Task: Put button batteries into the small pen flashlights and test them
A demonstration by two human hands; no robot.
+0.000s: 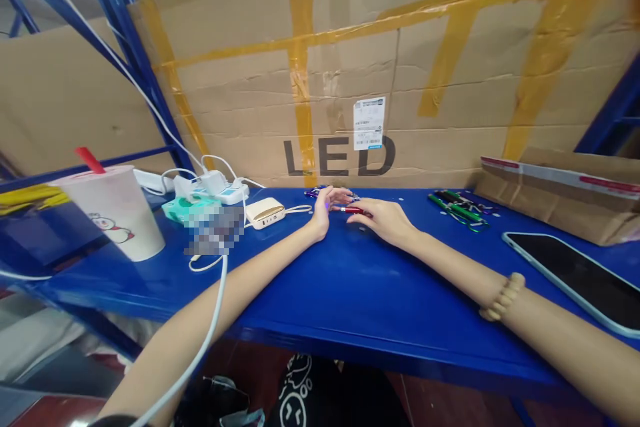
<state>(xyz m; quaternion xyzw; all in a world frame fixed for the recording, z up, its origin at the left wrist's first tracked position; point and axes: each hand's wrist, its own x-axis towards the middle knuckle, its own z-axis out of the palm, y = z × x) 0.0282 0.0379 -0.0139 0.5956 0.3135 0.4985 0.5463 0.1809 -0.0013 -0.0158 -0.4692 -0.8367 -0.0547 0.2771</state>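
Note:
Over the back middle of the blue table (320, 287), my right hand (387, 219) is closed on a small red penlight (353, 211). Its silvery tip points left toward my left hand (325, 210), and a violet spot of light shows on that palm. My left hand stands on its edge, open, with its fingers stretched to the right and nothing visible in them. Behind the hands lie small blue and purple metal pieces (314, 193), partly hidden by my fingers.
At right are several green and dark penlights with clips (460, 208), a phone (575, 273) and a paper bag (560, 193). At left stand a cup with a red straw (120, 220), a power strip (230, 193) and a cream power bank (265, 212). A large cardboard box (240, 100) rises behind.

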